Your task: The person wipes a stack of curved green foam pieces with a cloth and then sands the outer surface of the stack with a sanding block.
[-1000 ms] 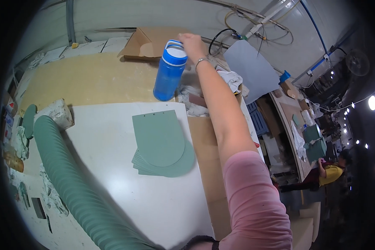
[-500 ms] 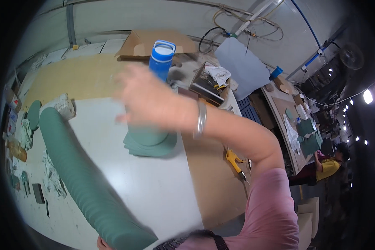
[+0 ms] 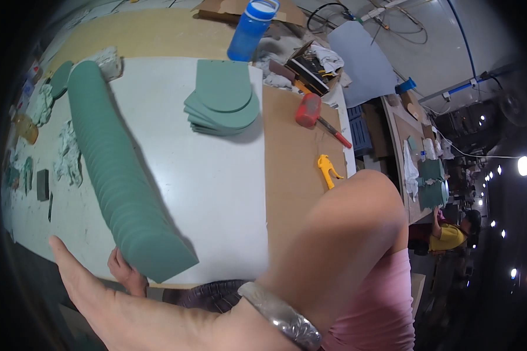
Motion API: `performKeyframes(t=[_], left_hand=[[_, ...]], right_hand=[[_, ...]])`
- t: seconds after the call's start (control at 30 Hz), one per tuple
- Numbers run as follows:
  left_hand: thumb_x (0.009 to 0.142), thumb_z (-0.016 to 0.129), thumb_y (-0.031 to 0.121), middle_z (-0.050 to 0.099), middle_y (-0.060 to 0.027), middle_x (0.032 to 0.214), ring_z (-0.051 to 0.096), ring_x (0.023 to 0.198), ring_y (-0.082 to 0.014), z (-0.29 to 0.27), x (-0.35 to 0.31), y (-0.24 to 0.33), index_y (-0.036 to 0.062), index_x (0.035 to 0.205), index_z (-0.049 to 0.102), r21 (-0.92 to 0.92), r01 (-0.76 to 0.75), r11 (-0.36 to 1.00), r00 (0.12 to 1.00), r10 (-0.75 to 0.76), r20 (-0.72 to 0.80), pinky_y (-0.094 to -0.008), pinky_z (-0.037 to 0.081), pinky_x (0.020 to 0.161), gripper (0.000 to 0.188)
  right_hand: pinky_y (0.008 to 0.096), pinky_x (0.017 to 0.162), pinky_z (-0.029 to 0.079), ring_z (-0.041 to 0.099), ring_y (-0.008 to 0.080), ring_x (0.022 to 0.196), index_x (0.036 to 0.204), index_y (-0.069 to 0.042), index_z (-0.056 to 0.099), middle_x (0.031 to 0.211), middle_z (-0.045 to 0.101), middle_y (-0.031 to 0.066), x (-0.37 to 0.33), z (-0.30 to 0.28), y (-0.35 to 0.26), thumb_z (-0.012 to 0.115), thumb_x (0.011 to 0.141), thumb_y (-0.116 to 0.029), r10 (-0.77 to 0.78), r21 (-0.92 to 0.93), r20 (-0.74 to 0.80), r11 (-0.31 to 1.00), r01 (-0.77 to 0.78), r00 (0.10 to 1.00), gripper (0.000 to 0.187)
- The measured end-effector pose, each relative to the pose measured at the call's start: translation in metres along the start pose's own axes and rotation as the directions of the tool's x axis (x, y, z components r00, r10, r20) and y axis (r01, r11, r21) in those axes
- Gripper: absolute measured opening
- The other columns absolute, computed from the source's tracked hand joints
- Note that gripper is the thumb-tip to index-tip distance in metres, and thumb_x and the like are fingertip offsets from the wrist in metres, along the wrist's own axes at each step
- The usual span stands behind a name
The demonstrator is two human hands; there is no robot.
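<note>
A long fanned row of overlapping green sheet pieces (image 3: 108,158) runs across the white board toward me. My left hand (image 3: 126,274), fingers bent together, is against the left side of the row's near end; what it grips is hidden. My right hand (image 3: 134,316) is raised close in front at the lower left, a silver bangle on its wrist. Its thumb or one finger stretches up and outward, and nothing shows in it; its other fingers are partly out of view. Farther off, a small stack of round-ended green pieces (image 3: 222,88) lies slightly fanned on the board.
Right of the board lie a red-headed mallet (image 3: 308,111) and a yellow air gun (image 3: 328,169). A blue bottle (image 3: 249,32) stands at the back beside a box of tools (image 3: 310,67). Rags (image 3: 69,153) and a dark block (image 3: 43,185) lie left. A person in yellow (image 3: 454,237) is far right.
My right hand has swung from above the small stack back toward me, to the lower left. The view has shifted, showing more of my left hand and the mallet. The row looks unchanged.
</note>
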State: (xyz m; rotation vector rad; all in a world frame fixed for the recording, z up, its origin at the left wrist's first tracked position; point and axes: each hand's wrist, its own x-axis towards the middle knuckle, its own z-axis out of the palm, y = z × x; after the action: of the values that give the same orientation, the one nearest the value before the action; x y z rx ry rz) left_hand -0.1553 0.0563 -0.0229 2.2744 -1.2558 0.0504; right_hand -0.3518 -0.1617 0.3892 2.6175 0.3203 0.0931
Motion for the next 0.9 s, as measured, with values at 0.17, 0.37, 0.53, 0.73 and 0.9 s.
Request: performKeyframes(t=[0.17,0.37,0.53,0.73,0.9], left_hand=[[0.086,0.056,0.016,0.056,-0.0171,0.130,0.050,0.121,-0.0389,-0.014,-0.005,0.006,0.0022,0.131,0.058,0.063,0.070,0.996,0.998,-0.070,-0.008,-0.0484,0.039,0.103,0.047],[0.082,0.060,0.013,0.055,-0.0173,0.130,0.048,0.123,-0.0390,-0.019,-0.005,0.008,0.0035,0.132,0.057,0.012,-0.037,0.999,0.998,0.036,0.059,-0.0507,0.037,0.104,0.051],[0.081,0.065,0.005,0.064,-0.0177,0.114,0.061,0.103,-0.0381,-0.047,0.035,-0.036,0.0093,0.130,0.060,-0.473,0.513,0.716,0.829,-0.270,0.490,-0.0415,0.050,0.093,0.049],[0.081,0.065,0.005,0.055,-0.0129,0.141,0.048,0.127,-0.0365,-0.027,0.222,-0.104,0.0040,0.133,0.057,-0.236,-0.468,0.852,0.869,0.492,0.055,-0.0501,0.035,0.111,0.053],[0.087,0.068,0.017,0.053,-0.0061,0.147,0.043,0.138,-0.0287,-0.003,0.321,-0.170,0.0112,0.134,0.059,0.148,-0.500,0.854,0.858,0.464,0.221,-0.0586,0.020,0.120,0.049]], right_hand=[[0.0676,0.114,0.027,0.050,0.0427,0.130,0.103,-0.001,0.077,0.127,0.065,0.0206,0.051,-0.009,-0.050,0.060,0.084,-0.029,-0.153,-0.105,0.038,0.982,0.156,0.988,0.037],[0.0729,0.107,0.032,0.053,0.0463,0.124,0.101,-0.002,0.077,0.122,0.066,0.0200,0.113,0.002,-0.088,0.065,0.084,-0.023,-0.273,-0.188,0.270,0.925,0.329,0.923,0.029],[0.0679,0.112,0.035,0.065,0.0341,0.098,0.085,0.002,0.074,0.087,0.068,0.0153,0.158,0.032,-0.092,0.066,0.080,-0.022,-0.017,0.212,0.196,0.977,-0.025,0.980,0.027],[0.0586,0.114,0.031,0.041,0.0371,0.140,0.137,-0.010,0.051,0.147,0.044,0.0228,0.109,0.121,-0.101,0.087,0.066,-0.018,0.663,0.589,0.437,0.300,-0.750,0.608,0.081],[0.0458,0.120,0.031,0.036,0.0372,0.144,0.155,-0.009,0.033,0.155,0.037,0.0192,0.063,0.173,-0.177,0.093,0.061,-0.021,0.787,0.516,0.604,-0.267,-0.814,0.124,0.113]])
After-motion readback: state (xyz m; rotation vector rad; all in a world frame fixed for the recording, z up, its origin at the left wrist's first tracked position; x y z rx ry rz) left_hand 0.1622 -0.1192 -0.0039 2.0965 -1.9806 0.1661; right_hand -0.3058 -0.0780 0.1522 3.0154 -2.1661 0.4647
